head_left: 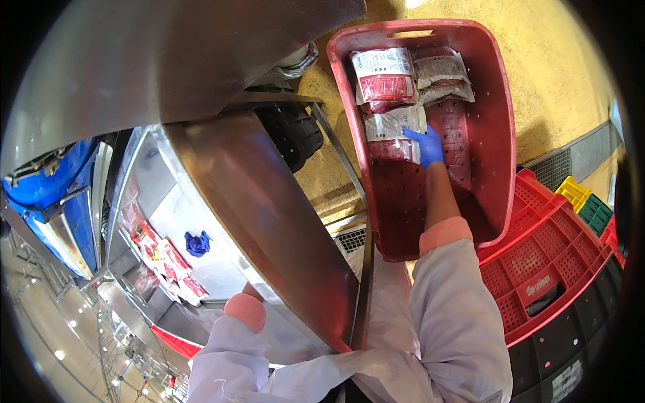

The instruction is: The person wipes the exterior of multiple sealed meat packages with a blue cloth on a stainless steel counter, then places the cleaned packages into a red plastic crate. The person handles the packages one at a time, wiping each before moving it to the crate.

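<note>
My right hand (427, 146), in a blue glove, reaches into a deep red plastic crate (494, 134). Its thumb lies over the right edge of a white-and-clear plastic pack with red contents (393, 131), and the hand grips the pack there. A similar pack (384, 70) sits above it at the crate's far left. More packs (443, 72) lie at the far right, partly overlapping. My left forearm (232, 342) reaches to the rim of a metal table (208, 201); the left hand (252, 291) is hidden past the wrist, its fingers out of sight.
On the table lie a crumpled dark blue glove (197, 244) and several red-and-white printed packets (168, 265). Red perforated crates (537, 255) are stacked right of the deep crate, beside black ones (571, 342). A large steel panel (154, 60) overhangs the upper left. Blue machinery (57, 195) stands far left.
</note>
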Action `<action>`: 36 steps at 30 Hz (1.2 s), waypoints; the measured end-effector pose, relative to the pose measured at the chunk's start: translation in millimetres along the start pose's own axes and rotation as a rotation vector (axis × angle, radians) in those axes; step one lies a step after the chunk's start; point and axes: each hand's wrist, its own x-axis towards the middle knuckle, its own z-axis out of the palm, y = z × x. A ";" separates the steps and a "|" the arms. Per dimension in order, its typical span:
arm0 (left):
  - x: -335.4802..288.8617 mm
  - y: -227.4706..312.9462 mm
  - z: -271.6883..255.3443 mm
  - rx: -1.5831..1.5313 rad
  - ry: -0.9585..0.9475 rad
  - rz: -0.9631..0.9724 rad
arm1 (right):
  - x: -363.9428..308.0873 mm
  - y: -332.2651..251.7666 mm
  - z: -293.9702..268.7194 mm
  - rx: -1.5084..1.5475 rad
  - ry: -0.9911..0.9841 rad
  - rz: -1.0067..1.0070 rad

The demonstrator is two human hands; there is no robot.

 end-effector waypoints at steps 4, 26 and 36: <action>4.1 2.2 -5.0 -0.051 0.005 -0.013 | -40.3 -7.1 28.0 0.095 0.039 -0.065; -115.8 -73.0 -122.6 -1.817 -0.297 0.864 | -495.8 -223.4 192.0 -0.275 -0.139 -0.597; -87.3 -110.2 -37.4 -2.798 -0.694 0.556 | -431.2 -101.8 251.2 -1.107 -0.465 -0.804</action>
